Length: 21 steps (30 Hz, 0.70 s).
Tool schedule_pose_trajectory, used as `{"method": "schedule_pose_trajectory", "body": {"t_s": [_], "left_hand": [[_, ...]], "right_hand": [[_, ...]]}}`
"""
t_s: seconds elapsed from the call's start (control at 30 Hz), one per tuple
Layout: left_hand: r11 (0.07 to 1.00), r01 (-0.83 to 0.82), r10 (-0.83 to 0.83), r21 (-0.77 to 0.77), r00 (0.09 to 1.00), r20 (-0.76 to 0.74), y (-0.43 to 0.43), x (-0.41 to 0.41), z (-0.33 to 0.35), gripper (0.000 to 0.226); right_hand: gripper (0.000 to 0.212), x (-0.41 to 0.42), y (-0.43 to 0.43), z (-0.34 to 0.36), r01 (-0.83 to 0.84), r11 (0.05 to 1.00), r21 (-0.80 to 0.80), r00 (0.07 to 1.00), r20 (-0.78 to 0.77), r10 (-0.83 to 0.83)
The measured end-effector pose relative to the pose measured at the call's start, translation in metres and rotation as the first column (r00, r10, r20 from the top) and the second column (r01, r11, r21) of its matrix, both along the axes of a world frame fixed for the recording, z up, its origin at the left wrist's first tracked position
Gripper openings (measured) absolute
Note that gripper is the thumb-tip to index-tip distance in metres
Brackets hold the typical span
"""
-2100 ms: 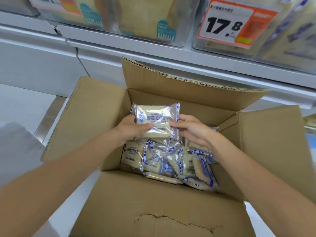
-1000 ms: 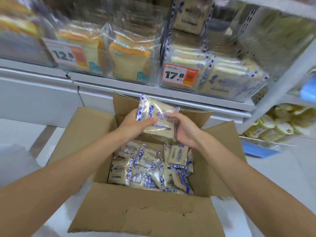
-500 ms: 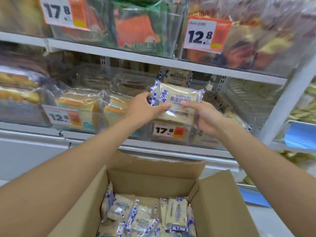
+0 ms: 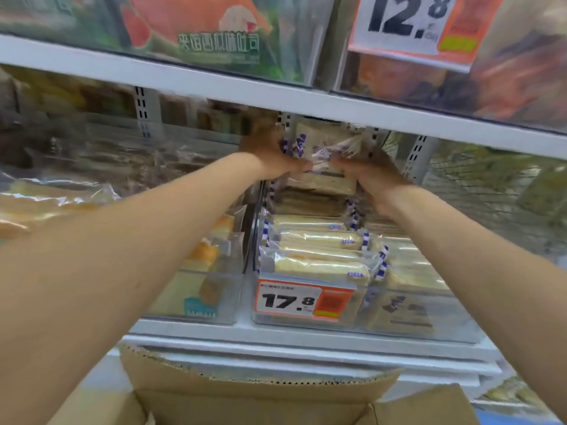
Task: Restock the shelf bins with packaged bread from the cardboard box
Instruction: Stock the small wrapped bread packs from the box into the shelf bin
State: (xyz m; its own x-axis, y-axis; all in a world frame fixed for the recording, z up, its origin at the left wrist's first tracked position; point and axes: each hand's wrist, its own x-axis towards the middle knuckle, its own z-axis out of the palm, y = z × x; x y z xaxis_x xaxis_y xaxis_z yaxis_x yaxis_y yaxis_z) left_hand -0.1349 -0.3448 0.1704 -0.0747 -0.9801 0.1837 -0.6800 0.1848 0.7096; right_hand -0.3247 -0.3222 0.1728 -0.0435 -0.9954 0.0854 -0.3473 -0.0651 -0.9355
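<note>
Both arms are reaching deep under the upper shelf (image 4: pixel 276 96), and the left hand (image 4: pixel 271 153) and right hand (image 4: pixel 368 171) are together holding one bread packet (image 4: pixel 322 154) by its ends, fingers closed on the wrapper at either side. The packet is hanging at the back of the clear shelf bin (image 4: pixel 306 317) marked with the 17.8 price tag (image 4: pixel 303 300), just above the packets already lying there; whether it is touching them I cannot tell, as that part is blurred and in shadow.

The bin is already looking well stocked: a row of matching blue-and-white packets (image 4: pixel 319 250) is filling it from the front wall backward, so this one seems to be going in behind or on top of the row. The neighbouring bin (image 4: pixel 196 302) on the left is holding a different loaf.

Only the top flap of the cardboard box (image 4: pixel 260 391) is showing at the bottom of the view, and its inside is hidden, so how many packets are left to move cannot be judged. My guess is that this bin is close to full, while the packet in hand is not yet released.
</note>
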Motion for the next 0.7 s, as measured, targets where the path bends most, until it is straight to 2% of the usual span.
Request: {"method": "schedule_pose_trajectory", "body": {"t_s": [0.03,0.1,0.2,0.37,0.47,0.53,0.6,0.7], "left_hand": [[1.0,0.002,-0.002,-0.003,1.0,-0.017,-0.005,0.002,-0.006,0.104],[1.0,-0.008,0.008,-0.006,0.996,-0.094,-0.01,0.006,-0.011,0.092],[0.999,0.026,-0.033,-0.034,0.976,-0.215,-0.012,0.01,-0.013,0.063],[0.996,0.09,-0.091,-0.018,0.981,-0.17,-0.01,0.017,-0.007,0.071],[0.998,0.034,-0.045,-0.055,0.979,-0.2,-0.006,0.022,-0.01,0.072],[0.995,-0.051,0.03,-0.084,0.972,-0.231,-0.005,0.024,-0.014,0.056],[0.994,-0.086,0.065,-0.073,0.968,-0.244,-0.004,0.024,-0.018,0.042],[0.994,-0.099,0.083,-0.052,0.966,-0.246,0.0,0.021,-0.017,0.046]], "right_hand": [[0.089,0.001,0.0,-0.004,0.017,0.999,-0.028,0.993,-0.112,-0.02],[0.082,-0.001,-0.006,-0.011,0.051,0.991,-0.121,0.971,-0.227,-0.078],[0.078,0.005,-0.012,-0.014,0.076,0.969,-0.237,0.966,-0.224,-0.13],[0.1,0.012,-0.008,-0.018,0.044,0.979,-0.199,0.974,-0.208,-0.086],[0.116,0.008,-0.008,-0.021,0.089,0.966,-0.244,0.975,-0.176,-0.134],[0.111,0.009,-0.009,-0.025,0.061,0.943,-0.327,0.975,-0.182,-0.126],[0.095,0.008,-0.011,-0.029,0.022,0.94,-0.342,0.968,-0.229,-0.106],[0.091,0.005,-0.014,-0.03,0.011,0.949,-0.314,0.942,-0.315,-0.115]]}}
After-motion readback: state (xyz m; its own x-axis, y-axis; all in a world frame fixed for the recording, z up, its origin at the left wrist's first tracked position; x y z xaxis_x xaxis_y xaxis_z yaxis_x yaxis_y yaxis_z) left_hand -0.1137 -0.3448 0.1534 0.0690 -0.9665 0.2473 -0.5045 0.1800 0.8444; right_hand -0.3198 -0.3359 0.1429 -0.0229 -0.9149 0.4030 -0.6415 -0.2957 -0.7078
